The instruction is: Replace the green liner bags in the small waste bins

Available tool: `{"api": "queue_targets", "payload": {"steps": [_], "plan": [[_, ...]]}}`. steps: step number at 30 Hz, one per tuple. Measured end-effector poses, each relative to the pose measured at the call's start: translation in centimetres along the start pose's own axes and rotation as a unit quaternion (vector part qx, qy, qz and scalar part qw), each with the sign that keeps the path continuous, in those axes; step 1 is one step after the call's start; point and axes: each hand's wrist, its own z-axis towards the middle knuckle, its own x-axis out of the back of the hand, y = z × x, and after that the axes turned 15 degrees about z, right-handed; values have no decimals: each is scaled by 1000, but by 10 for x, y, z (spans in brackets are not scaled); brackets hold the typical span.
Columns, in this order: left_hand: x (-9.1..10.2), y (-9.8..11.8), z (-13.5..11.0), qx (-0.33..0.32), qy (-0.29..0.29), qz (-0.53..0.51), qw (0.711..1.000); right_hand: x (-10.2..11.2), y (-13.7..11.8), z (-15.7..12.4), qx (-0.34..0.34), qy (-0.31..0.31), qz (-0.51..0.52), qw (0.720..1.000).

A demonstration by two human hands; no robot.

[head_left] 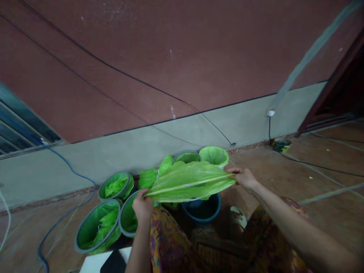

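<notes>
A thin, light-green crinkled sheet (190,184), long and leaf-shaped with a pale streak along it, is stretched level between my two hands. I cannot tell whether it is a leaf or plastic film. My left hand (143,204) pinches its left end; my right hand (241,177) pinches the pointed right end. Partly hidden below it is a blue tub (202,220) with a dark inside. Just left of my left hand, a grey-rimmed bucket (123,223) has a green lining. Another bucket (82,248) holds similar crumpled green material (105,227).
More green-lined buckets stand near the wall: one at the left (100,193), a grey-rimmed one (187,152) and a pale one (224,162). A blue hose (68,218) crosses the floor. A dark phone-like object (113,262) lies at the bottom. A small can (281,145) stands right.
</notes>
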Motion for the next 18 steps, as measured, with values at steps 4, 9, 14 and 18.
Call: {"api": "queue_targets", "payload": {"steps": [4, 9, 14, 18], "plan": [[36, 47, 35, 0, 23, -80, 997, 11, -91, -14, 129, -7, 22, 991], [57, 71, 36, -74, 298, -166, 937, 32, -124, -59, 512, 210, -43, 832], [3, -4, 10, 49, -80, -115, 989, 28, 23, -74, 270, -39, -269, 924], [-5, -34, 24, 110, -76, -208, 969, 11, 89, -104, 210, -126, -290, 925]]}}
